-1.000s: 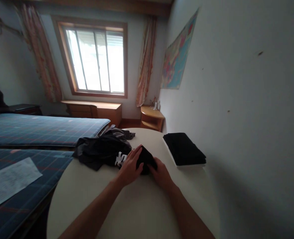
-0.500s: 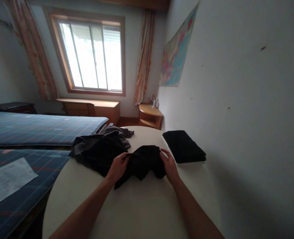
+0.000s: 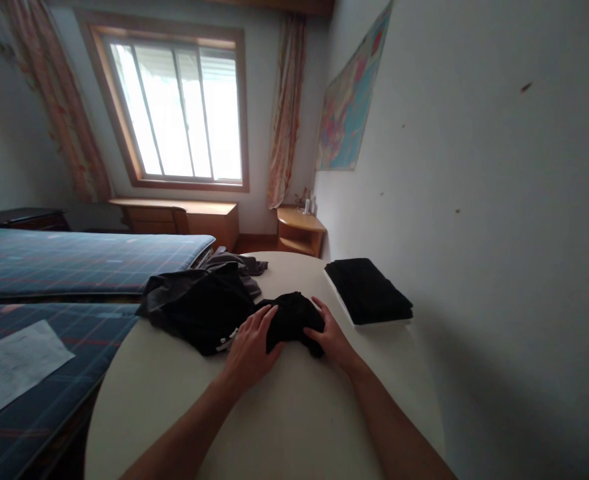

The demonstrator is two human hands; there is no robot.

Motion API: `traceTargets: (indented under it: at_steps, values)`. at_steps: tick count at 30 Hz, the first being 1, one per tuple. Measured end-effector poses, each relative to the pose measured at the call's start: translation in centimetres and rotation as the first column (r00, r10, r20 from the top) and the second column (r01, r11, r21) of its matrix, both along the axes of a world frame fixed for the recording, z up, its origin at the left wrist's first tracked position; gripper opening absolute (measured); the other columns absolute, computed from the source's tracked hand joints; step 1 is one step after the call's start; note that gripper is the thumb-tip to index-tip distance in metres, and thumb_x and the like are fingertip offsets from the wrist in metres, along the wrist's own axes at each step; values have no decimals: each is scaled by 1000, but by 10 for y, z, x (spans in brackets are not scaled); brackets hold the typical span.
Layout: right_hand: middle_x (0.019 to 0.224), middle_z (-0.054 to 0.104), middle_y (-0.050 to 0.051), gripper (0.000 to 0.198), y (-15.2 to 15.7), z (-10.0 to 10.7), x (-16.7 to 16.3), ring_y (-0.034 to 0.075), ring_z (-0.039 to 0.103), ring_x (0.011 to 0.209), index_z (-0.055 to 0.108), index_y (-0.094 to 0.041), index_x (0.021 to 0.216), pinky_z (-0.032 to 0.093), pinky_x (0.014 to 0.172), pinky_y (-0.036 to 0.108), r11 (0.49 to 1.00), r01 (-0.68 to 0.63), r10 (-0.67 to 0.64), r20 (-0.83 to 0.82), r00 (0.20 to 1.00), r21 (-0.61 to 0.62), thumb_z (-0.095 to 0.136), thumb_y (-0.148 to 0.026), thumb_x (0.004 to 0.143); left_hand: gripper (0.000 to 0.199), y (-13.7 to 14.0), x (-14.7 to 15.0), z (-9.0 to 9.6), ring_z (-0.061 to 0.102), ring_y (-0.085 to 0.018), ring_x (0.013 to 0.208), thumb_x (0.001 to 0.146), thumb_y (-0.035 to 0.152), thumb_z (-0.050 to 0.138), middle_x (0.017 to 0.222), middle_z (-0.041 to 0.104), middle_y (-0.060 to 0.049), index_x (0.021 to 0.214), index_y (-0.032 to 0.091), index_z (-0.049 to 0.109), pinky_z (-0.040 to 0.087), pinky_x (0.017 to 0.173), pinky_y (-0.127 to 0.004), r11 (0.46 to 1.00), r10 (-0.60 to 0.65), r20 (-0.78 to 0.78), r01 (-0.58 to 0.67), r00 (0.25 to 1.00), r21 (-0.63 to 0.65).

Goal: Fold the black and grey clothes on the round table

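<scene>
A bunched black garment [image 3: 294,312] lies on the round white table [image 3: 299,427]; its exact kind does not show. My left hand [image 3: 252,348] rests on its left side with fingers stretched out and thumb apart. At the right end, my right hand [image 3: 335,341] has its thumb and fingers closed around the cloth. Left of these, a loose heap of dark clothes [image 3: 199,303] spreads over the table, with small white marks near my left hand. To the right is a neat stack of folded black clothes [image 3: 367,290] on a white flat base [image 3: 384,324].
A greyish garment [image 3: 247,265] lies at the table's far edge. Plaid mattresses [image 3: 89,260] stand on the left, with a paper sheet [image 3: 19,367] on the nearer one. The white wall [image 3: 499,280] runs close along the right. Beyond the table stands a wooden corner shelf [image 3: 299,223].
My left hand has let go of the garment's upper left edge and now lies flat over its side. The garment is more bunched, and my right hand has shifted slightly left.
</scene>
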State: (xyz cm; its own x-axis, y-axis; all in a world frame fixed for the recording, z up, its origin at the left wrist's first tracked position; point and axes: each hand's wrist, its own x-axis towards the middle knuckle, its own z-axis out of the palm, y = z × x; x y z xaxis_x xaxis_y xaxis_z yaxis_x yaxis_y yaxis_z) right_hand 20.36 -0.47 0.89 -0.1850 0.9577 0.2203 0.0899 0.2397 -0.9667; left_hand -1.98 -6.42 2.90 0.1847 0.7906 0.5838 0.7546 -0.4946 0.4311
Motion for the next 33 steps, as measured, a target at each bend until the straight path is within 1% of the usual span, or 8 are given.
traceTargets:
  at_steps: [6,11,16,18,20,23,26,33]
  values:
    - [111,69,9,47,9,1,9,26,64,107,61,-19,115,46,100,42,958,262,-275,118,954,115,66,-45,76,33,23,-22,-1,67,-25,96,83,20,48,103,72,-8,111,20,66,50,90,-39,958,185,255,-116,949,-263]
    - [93,73,9,44,14,14,29,28,66,93,68,-17,96,50,89,42,890,446,-455,115,883,94,62,-56,77,35,36,-52,13,68,-23,87,78,32,48,88,74,-5,99,17,71,53,75,-30,910,349,657,-74,668,-408]
    - [83,73,6,40,13,18,35,28,66,89,72,-18,88,51,84,41,893,444,-450,81,889,76,65,-55,74,42,45,-74,11,68,-23,87,79,32,47,91,73,-6,111,17,69,55,76,-32,844,511,694,-144,508,-516]
    - [86,73,6,37,13,17,33,28,66,91,72,-19,89,51,87,41,904,419,-425,81,901,84,66,-52,73,43,46,-73,9,67,-25,95,81,32,48,103,71,-10,117,15,65,54,86,-37,866,495,676,-250,545,-433]
    - [93,73,6,38,13,15,31,28,65,95,71,-20,97,50,91,42,909,408,-415,83,906,86,68,-49,72,46,44,-67,8,62,-26,110,83,32,51,121,66,-12,125,16,60,47,100,-41,912,404,608,-350,684,-213]
    - [100,70,7,49,15,11,31,27,65,98,64,-20,113,50,93,43,926,377,-378,59,924,34,68,-47,73,55,36,-53,3,47,-27,133,85,33,56,143,51,-11,138,21,50,34,114,-44,969,212,302,-240,930,61]
    - [115,67,7,62,13,9,31,26,63,108,54,-22,130,47,100,44,957,286,-287,12,958,48,69,-41,73,60,29,-42,-7,48,-28,133,86,33,58,148,47,-11,143,21,46,38,112,-43,992,104,15,-103,994,-67]
    - [137,58,7,77,-6,16,20,26,53,126,49,-24,140,33,114,46,986,-92,54,252,966,142,78,-29,69,39,25,-39,-9,66,-29,105,85,29,55,111,72,-12,121,19,68,48,92,-37,931,122,-193,-179,974,-317]
